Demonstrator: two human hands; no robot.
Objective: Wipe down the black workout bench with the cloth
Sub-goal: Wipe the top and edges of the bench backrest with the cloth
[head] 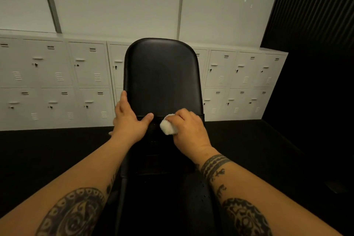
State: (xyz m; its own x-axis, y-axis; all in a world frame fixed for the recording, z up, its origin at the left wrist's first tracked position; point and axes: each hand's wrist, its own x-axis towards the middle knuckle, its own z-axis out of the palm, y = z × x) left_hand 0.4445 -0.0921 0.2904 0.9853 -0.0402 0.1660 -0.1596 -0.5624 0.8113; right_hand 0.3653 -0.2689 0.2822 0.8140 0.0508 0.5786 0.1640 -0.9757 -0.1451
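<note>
White cloth [168, 124] balled in the curled right hand [188, 130], pressed at the seam low on the black workout bench [162, 74]. Left hand [130, 122] flat along the pad's left edge, holding nothing. Likely risks: with so small a wad, streaks and a missed upper pad; possibly a snag in the seam.

White lockers [57, 82] (keyed) along wall.

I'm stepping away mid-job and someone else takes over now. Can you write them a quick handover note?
Left hand: open, resting on the left edge of the bench's back pad.
Right hand: grips the bunched white cloth, pressed at the pad's lower edge.
Done: cannot tell which areas are wiped.
Left: probably the upper pad and the seat.
</note>
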